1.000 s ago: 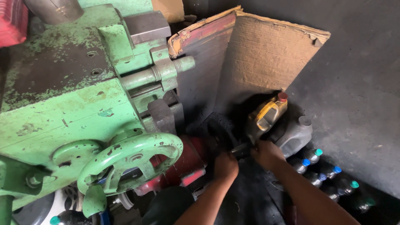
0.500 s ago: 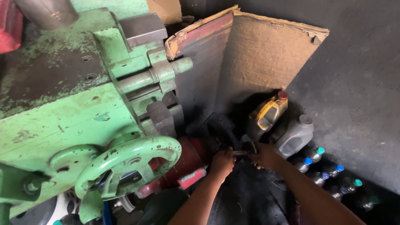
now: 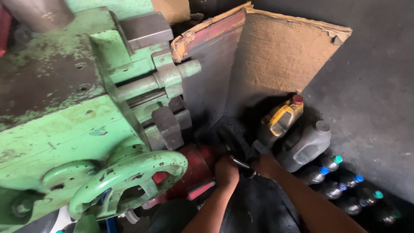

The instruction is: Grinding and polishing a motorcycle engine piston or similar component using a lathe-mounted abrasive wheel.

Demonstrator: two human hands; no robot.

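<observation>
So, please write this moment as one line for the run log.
left hand: grips thin metal rod | right hand: at rod's other end | beside: grey plastic jug, green iron handwheel

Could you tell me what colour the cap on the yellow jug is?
Red, on the yellow jug, head view.

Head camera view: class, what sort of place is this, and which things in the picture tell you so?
Most likely a machine shop or repair workshop. A worn green machine with a handwheel fills the left. Oil jugs and small capped bottles stand on the dark, grimy floor. Both hands, left and right, work low beside a red part.
</observation>
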